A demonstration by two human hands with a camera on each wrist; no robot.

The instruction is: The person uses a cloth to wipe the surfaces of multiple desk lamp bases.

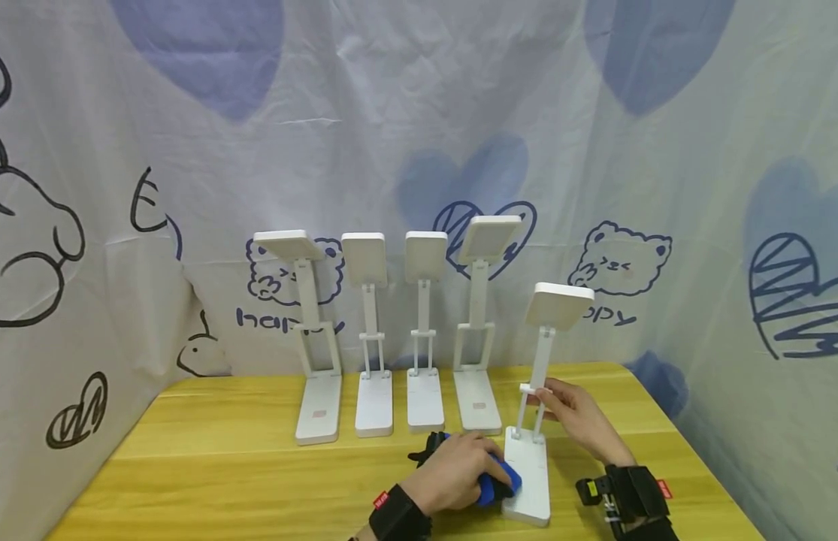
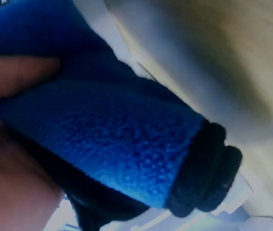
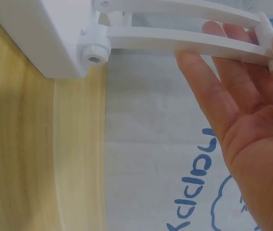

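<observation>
A white folding phone stand (image 1: pixel 527 473) stands upright at the front right of the table, its rectangular head tilted on a hinged arm. My right hand (image 1: pixel 581 421) grips the stand at the crossbar joint above its two thin struts (image 3: pixel 175 38), thumb on one side and fingers behind. A blue fleecy cloth (image 2: pixel 112 130) with black edging is bunched in my left hand (image 1: pixel 455 469). That hand holds the cloth against the left side of the stand's base, fingers curled over it. Part of the cloth is hidden under the hand.
Several more white stands, one of them this wide-armed stand (image 1: pixel 476 402), line up along the back of the wooden table (image 1: pixel 222 466). Behind them hangs a printed fabric curtain (image 1: pixel 364 165), which also closes off both sides.
</observation>
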